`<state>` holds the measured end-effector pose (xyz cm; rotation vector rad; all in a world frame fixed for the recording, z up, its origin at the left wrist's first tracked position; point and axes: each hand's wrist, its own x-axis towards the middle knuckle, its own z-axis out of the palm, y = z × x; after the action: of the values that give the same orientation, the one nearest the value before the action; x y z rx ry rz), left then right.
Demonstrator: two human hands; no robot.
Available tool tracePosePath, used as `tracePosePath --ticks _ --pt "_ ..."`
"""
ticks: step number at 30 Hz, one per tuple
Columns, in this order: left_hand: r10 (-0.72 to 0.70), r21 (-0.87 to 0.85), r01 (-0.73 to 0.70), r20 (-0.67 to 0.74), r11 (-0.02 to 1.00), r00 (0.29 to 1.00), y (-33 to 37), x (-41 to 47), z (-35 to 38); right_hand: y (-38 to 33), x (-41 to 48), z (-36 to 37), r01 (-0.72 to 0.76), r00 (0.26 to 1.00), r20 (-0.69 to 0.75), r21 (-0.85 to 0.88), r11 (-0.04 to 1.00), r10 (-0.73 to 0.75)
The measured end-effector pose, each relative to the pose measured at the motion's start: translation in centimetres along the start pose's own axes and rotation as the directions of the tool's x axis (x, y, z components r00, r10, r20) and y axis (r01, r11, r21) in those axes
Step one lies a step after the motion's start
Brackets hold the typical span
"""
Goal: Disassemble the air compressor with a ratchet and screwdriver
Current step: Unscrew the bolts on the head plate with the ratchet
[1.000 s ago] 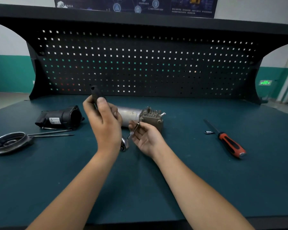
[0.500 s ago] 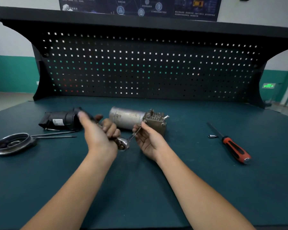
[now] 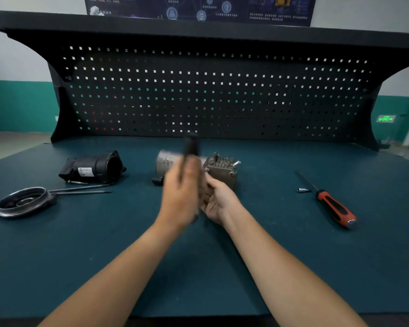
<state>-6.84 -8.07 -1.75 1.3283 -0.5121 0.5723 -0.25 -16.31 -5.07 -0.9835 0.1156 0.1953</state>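
Ratchet: handle swung from low-left back to upright, gripped by blurred left hand. Right hand: curled against air compressor, mid-table; its hold could not be told. Bolt-loosening strokes judged ongoing.

Two hands, one ratchet, one screwdriver, two long bolts, one compressor

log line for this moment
left hand: grips ratchet, blurred | right hand: against air compressor, grasp hidden | screwdriver: lying on bench, untouched
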Motion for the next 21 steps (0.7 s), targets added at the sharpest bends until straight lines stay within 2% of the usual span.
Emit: tracePosePath --ticks 2,4,5,7,10,12,15,16,18,20,21 --pt "-0.225 -0.323 0.143 -0.231 0.935 0.947 0.3 1.3 -0.8 0.2 0.6 -0.2 0.016 1.000 -0.017 -0.037 0.999 -0.016" --pt "-0.362 -0.485 0.156 -0.367 0.861 0.857 0.2 2.1 -2.1 0.4 0.5 -0.3 0.034 0.999 -0.023 -0.025 0.999 -0.035" --pt "-0.412 -0.531 0.158 -0.403 0.833 0.817 0.1 2.2 -2.6 0.5 0.5 -0.2 0.033 0.999 -0.022 -0.016 0.999 -0.033" --pt "-0.452 -0.570 0.152 -0.432 0.808 0.781 -0.1 2.2 -2.9 0.5 0.6 0.0 0.012 1.000 -0.009 0.013 1.000 -0.012" --pt "-0.411 -0.552 0.132 -0.418 0.823 0.810 -0.3 2.1 -2.8 0.2 0.6 0.1 -0.018 1.000 0.024 0.080 0.997 0.016" --pt "-0.316 -0.456 0.139 -0.339 0.879 0.886 -0.3 2.0 -2.6 0.1 0.5 0.0 -0.021 0.999 0.028 0.085 0.996 0.019" --pt "-0.070 -0.159 0.058 -0.071 0.986 0.995 -0.3 1.1 -1.8 0.2 0.5 -0.1 -0.017 1.000 0.020 0.061 0.998 0.016" --pt "0.020 -0.047 -0.019 0.038 0.999 0.999 -0.4 0.6 -1.6 0.1 0.3 0.0 -0.020 1.000 0.009 0.044 0.999 0.019" --pt "0.136 0.133 -0.174 0.256 0.976 0.957 -1.0 -0.1 -1.4 0.1 0.4 0.1 -0.023 1.000 -0.001 0.021 1.000 0.023" --pt "0.150 0.250 -0.273 0.420 0.929 0.895 -1.6 -0.7 -1.5 0.0 0.2 -0.2 -0.030 0.999 0.012 0.034 0.999 0.029" --pt "0.142 0.262 -0.284 0.454 0.922 0.880 -1.8 -0.9 -1.5 0.0 0.2 -0.4 -0.023 1.000 0.016 0.036 0.999 0.022"
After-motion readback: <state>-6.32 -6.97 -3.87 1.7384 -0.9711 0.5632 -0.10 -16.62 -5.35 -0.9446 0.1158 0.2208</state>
